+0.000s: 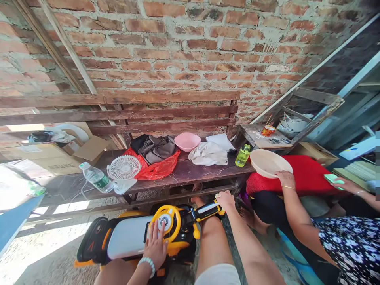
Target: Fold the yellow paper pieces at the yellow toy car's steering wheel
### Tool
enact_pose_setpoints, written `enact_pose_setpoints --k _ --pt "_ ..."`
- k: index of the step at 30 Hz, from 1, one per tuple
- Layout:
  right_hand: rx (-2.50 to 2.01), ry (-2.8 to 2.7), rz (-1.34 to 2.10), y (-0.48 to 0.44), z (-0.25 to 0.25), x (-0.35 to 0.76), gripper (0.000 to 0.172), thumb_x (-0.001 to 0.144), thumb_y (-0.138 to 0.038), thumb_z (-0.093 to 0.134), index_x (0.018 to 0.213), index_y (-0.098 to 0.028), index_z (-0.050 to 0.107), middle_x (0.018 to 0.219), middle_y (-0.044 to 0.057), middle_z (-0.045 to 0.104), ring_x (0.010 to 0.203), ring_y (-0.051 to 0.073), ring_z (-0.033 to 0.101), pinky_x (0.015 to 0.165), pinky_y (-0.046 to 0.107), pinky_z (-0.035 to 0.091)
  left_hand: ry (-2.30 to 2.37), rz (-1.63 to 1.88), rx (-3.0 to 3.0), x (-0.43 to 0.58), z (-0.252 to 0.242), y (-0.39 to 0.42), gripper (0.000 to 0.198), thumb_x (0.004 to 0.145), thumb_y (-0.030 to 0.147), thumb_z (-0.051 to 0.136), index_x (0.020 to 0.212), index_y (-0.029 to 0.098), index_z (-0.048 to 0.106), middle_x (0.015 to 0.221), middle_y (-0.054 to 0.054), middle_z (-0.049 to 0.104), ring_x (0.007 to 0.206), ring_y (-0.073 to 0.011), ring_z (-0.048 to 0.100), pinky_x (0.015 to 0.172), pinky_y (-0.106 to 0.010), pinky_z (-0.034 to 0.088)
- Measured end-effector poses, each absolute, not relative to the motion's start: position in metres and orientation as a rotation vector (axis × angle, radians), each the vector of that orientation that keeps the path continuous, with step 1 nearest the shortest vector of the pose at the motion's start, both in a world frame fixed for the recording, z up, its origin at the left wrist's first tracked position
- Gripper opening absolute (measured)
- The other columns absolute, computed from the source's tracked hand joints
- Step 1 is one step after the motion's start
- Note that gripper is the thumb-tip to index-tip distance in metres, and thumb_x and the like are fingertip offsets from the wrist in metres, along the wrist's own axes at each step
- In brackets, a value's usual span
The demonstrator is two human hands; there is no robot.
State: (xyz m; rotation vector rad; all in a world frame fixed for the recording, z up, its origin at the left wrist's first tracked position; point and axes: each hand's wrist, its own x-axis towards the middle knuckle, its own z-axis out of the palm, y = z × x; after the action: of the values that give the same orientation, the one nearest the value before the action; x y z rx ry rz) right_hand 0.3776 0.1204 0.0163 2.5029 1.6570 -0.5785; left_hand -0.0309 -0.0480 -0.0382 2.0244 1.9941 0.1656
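A yellow, black and grey ride-on toy [130, 237] stands between my legs and the bench. My left hand [156, 243], with a beaded bracelet on the wrist, lies with fingers spread on the hub of its yellow steering wheel [177, 219]. At the toy's right end, my right hand [225, 200] has its fingers wrapped round the tip of the black and yellow bar [206, 210].
Behind the toy, a dark wooden bench [178, 172] holds a white fan [124, 167], a water bottle [99, 180], cloths, a pink bowl [187, 141] and a green bottle [242, 155]. At right, another person's hand touches a cream basin [268, 162]; a further hand holds a green object.
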Motion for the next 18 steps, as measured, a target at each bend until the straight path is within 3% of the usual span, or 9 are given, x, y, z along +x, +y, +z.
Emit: enact_pose_setpoints --k 4,11,18 --pt "2.450 1.652 -0.528 0.122 0.018 0.376 0.039 0.097 -0.038 0.058 0.121 -0.017 0.079 0.133 0.020 0.066 0.117 0.034 0.067 0.092 0.036 0.050 1.975 0.161 2.007 -0.031 -0.049 -0.046 0.069 0.099 0.021 0.043 0.167 0.023 0.029 0.178 -0.010 0.017 0.165 -0.0325 0.003 0.125 -0.055 0.033" --pt "2.351 1.716 -0.479 0.089 0.031 0.384 0.036 0.100 -0.029 0.051 0.118 -0.015 0.079 0.129 0.019 0.071 0.116 0.029 0.071 0.098 0.033 0.048 1.944 0.217 2.013 -0.030 -0.050 -0.044 0.072 0.098 0.023 0.048 0.167 0.021 0.030 0.178 -0.011 0.017 0.165 -0.0326 0.001 0.128 -0.055 0.030" --pt "2.130 1.876 -0.545 0.111 0.048 0.346 0.032 0.085 -0.020 0.067 0.114 -0.015 0.081 0.126 0.025 0.074 0.122 0.036 0.068 0.098 0.043 0.050 1.985 0.241 1.987 -0.028 -0.047 -0.043 0.063 0.103 0.024 0.038 0.165 0.024 0.036 0.177 -0.009 0.022 0.165 -0.0317 0.009 0.126 -0.058 0.032"
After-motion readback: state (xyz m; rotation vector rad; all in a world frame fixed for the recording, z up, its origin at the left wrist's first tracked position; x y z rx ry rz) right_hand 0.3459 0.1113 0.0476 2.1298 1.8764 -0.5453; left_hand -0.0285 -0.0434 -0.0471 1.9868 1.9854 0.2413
